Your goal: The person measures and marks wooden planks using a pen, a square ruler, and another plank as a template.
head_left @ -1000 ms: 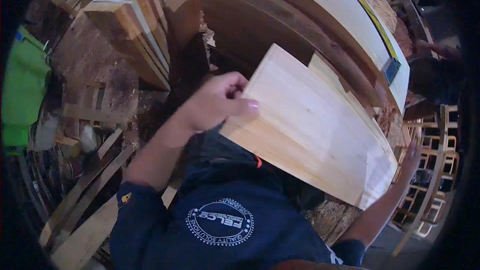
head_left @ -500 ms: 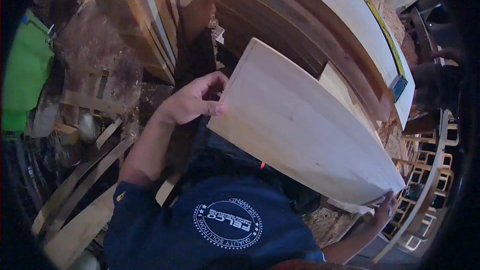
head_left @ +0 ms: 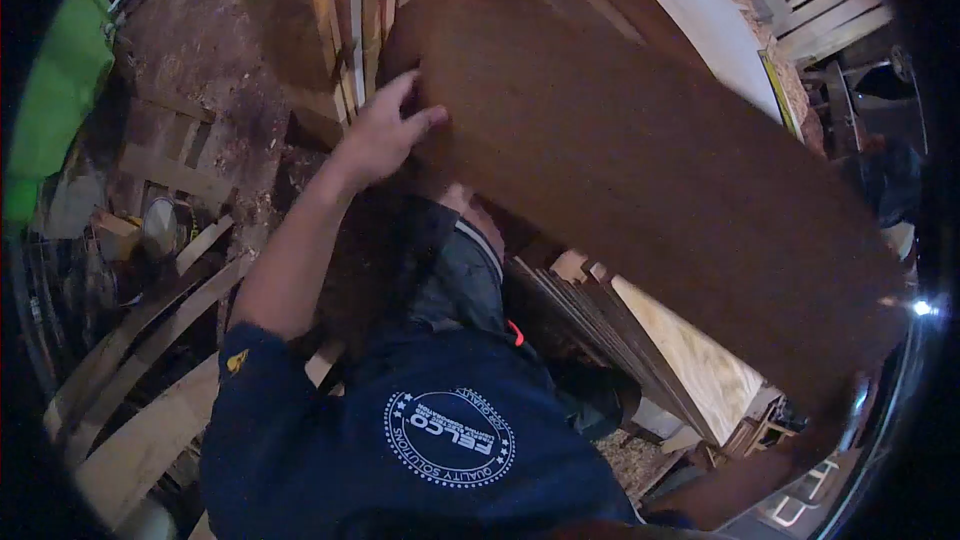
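A large wooden panel [head_left: 640,170] with a curved edge is raised and tilted in front of me, its dark shaded face towards me. My left hand [head_left: 385,135] is at its left end, thumb over the near face and fingers at the edge. At the panel's far right end, my right hand [head_left: 862,390] is dim and blurred, its fingers mostly hidden in shadow against the panel. Below the panel, several thin boards [head_left: 670,350] stand together on edge, the outermost showing pale grain.
Upright boards [head_left: 340,20] stand at the upper left. A pale curved panel [head_left: 690,0] lies behind, with a yellow measuring tool [head_left: 780,90] on it. Long wood strips [head_left: 150,360] lie at the lower left, near a green cloth [head_left: 60,90]. Slatted wood [head_left: 835,5] is at the upper right.
The panel has been lifted and tipped away from my body, turning its lit pale face out of sight. Both hands moved up with it. The boards standing underneath have come into view.
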A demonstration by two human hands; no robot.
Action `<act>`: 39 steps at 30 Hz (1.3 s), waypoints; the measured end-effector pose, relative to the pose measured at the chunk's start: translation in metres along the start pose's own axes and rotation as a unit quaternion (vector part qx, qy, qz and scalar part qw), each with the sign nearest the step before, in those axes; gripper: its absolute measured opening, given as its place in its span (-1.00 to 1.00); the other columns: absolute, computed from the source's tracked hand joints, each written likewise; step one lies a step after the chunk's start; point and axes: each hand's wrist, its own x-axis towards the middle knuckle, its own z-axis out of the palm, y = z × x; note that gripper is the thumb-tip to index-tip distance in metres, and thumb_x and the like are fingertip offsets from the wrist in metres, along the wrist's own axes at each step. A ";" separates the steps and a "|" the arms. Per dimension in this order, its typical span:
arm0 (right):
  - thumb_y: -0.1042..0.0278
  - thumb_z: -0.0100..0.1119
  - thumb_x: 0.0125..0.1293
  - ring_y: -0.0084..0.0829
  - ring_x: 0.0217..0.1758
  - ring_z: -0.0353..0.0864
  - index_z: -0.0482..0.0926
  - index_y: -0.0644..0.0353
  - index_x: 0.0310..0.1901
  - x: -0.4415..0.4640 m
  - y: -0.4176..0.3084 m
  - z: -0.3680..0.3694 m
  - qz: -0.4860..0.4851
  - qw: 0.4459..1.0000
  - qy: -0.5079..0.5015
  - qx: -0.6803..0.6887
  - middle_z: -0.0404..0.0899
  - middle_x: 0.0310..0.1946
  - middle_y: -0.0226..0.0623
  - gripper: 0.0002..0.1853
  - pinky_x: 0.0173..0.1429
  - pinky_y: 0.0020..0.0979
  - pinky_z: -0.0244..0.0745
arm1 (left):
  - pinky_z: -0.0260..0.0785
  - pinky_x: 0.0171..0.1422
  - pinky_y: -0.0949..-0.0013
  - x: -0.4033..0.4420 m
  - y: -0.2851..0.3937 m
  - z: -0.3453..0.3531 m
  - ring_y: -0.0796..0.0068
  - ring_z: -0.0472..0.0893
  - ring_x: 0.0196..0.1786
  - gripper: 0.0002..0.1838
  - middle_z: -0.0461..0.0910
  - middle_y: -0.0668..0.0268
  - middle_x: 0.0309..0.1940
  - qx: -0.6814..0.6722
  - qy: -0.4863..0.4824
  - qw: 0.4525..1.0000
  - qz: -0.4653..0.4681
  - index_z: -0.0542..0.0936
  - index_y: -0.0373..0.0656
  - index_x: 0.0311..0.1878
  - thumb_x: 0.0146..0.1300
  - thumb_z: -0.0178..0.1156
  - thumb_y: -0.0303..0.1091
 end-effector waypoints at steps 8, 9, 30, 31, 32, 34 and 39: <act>0.28 0.31 0.30 -0.42 0.07 0.60 0.56 0.36 0.23 0.038 -0.162 0.171 -0.273 0.939 -0.181 0.101 0.64 0.08 -0.21 -0.49 0.19 -0.36 0.51 | 0.35 0.46 0.24 0.075 -0.060 0.022 0.33 0.49 0.37 -0.33 0.45 0.24 0.39 -0.204 0.120 0.957 -0.170 0.30 -0.08 0.55 0.48 0.25 -0.11; 0.30 0.31 0.29 -0.43 0.05 0.61 0.57 0.36 0.23 0.038 -0.179 0.192 -0.292 0.927 -0.207 0.109 0.65 0.06 -0.21 -0.50 0.19 -0.37 0.51 | 0.36 0.45 0.24 0.074 -0.068 0.029 0.34 0.49 0.37 -0.34 0.46 0.25 0.38 -0.219 0.116 0.954 -0.168 0.31 -0.08 0.54 0.48 0.26 -0.11; 0.55 0.34 0.32 -0.43 0.01 0.78 0.66 0.29 0.16 0.057 -0.245 0.435 -0.335 0.894 -0.265 0.134 0.79 -0.06 -0.17 -0.64 0.10 -0.37 0.65 | 0.13 0.58 0.03 0.100 -0.099 0.042 -0.01 0.35 0.48 -0.12 0.35 -0.02 0.43 -0.018 0.199 0.963 -0.179 0.40 -0.27 0.44 0.34 0.20 0.32; 0.58 0.29 0.36 -0.44 -0.02 0.78 0.67 0.24 0.16 0.063 -0.244 0.433 -0.364 0.879 -0.244 0.187 0.80 -0.09 -0.19 -0.66 0.10 -0.39 0.65 | 0.07 0.63 -0.03 0.096 -0.087 0.042 -0.11 0.29 0.54 0.01 0.27 -0.10 0.53 0.144 0.241 0.934 -0.222 0.35 -0.28 0.50 0.30 0.17 0.43; 0.59 0.29 0.35 -0.45 -0.02 0.78 0.68 0.23 0.16 0.067 -0.241 0.423 -0.390 0.883 -0.219 0.140 0.80 -0.09 -0.20 -0.66 0.10 -0.40 0.65 | 0.07 0.63 -0.04 0.099 -0.089 0.044 -0.14 0.29 0.54 0.02 0.26 -0.14 0.53 0.200 0.275 0.927 -0.158 0.33 -0.31 0.50 0.30 0.18 0.42; 0.60 0.30 0.35 -0.47 -0.01 0.78 0.68 0.22 0.15 0.066 -0.237 0.389 -0.436 0.883 -0.169 0.043 0.79 -0.08 -0.21 -0.66 0.10 -0.41 0.64 | 0.07 0.63 -0.06 0.105 -0.093 0.049 -0.18 0.29 0.53 0.05 0.23 -0.20 0.52 0.305 0.334 0.891 -0.025 0.28 -0.37 0.52 0.29 0.19 0.41; 0.60 0.35 0.27 -0.45 -0.08 0.75 0.71 0.20 0.06 0.061 -0.182 0.311 -0.380 0.904 -0.196 -0.006 0.77 -0.14 -0.23 -0.69 0.02 -0.39 0.60 | -0.01 0.68 -0.02 0.108 -0.081 0.049 -0.15 0.10 0.64 0.18 0.05 -0.26 0.60 0.157 0.231 0.959 -0.046 0.07 -0.40 0.60 0.24 0.29 0.34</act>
